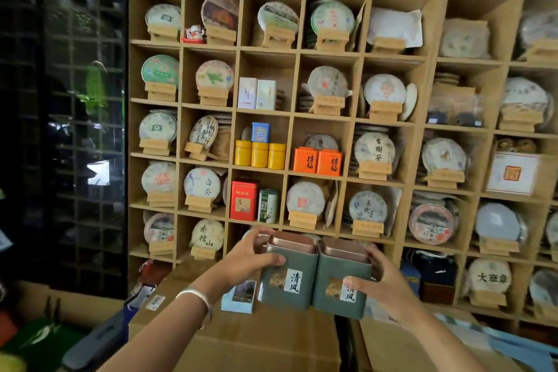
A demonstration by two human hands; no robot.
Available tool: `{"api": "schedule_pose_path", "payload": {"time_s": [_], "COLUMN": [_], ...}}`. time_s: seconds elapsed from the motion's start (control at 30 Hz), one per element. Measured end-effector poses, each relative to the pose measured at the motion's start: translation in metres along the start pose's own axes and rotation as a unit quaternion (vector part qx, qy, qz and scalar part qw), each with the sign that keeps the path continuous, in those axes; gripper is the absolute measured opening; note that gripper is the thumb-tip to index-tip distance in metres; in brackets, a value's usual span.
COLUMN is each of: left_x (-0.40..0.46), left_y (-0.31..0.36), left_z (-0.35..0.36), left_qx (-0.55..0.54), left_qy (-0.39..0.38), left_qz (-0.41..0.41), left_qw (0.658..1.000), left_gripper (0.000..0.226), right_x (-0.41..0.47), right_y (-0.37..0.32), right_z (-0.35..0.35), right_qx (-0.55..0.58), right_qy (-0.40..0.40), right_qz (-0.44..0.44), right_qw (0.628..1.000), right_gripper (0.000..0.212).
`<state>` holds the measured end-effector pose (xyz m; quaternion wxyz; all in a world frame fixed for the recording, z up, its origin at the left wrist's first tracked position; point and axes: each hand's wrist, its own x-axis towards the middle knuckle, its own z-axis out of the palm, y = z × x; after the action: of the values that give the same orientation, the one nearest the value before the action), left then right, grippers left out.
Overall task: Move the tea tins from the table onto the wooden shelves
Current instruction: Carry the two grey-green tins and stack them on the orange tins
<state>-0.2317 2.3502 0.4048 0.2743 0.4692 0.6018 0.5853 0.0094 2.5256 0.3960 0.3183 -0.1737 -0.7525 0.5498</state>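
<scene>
Two grey-green tea tins with copper lids are pressed side by side in the air, in front of the wooden shelves (353, 121). My left hand (252, 257) grips the left tin (288, 276), thumb on its front and fingers curled over its back. My right hand (376, 282) grips the right tin (341, 284) the same way from the right side. Both tins carry a white label with black characters. They hang just below the shelf row holding a red tin (243, 200) and a small green tin (268, 205).
The shelf cubbies hold wrapped tea cakes on small stands, yellow canisters (259, 154), orange boxes (317, 161) and white boxes (256, 93). Cardboard boxes (256, 341) lie below my arms, with a pale blue packet (238, 296) on top. A dark glass partition (75, 130) stands on the left.
</scene>
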Motion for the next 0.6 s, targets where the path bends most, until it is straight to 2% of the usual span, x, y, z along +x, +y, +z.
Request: {"api": "schedule_pose_path", "payload": {"time_s": [0.13,0.23,0.37,0.6], "left_x": [0.045,0.088,0.167,0.299], "left_y": [0.0,0.001,0.008,0.039], "left_z": [-0.009,-0.013,-0.018,-0.032], "left_qx": [0.013,0.022,0.036,0.009], "left_qy": [0.024,0.04,0.062,0.079], "left_qz": [0.016,0.036,0.068,0.125], "left_qw": [0.999,0.998,0.995,0.989], "left_gripper": [0.044,0.042,0.064,0.067], "right_x": [0.049,0.092,0.166,0.297], "right_y": [0.012,0.018,0.019,0.0], "right_z": [-0.006,-0.017,-0.045,-0.091], "right_qx": [0.011,0.021,0.012,-0.008], "right_qy": [0.001,0.006,0.027,0.074], "right_qz": [-0.02,-0.028,-0.05,-0.097], "right_qw": [1.0,0.999,0.998,0.993], "right_gripper": [0.101,0.091,0.087,0.093]}}
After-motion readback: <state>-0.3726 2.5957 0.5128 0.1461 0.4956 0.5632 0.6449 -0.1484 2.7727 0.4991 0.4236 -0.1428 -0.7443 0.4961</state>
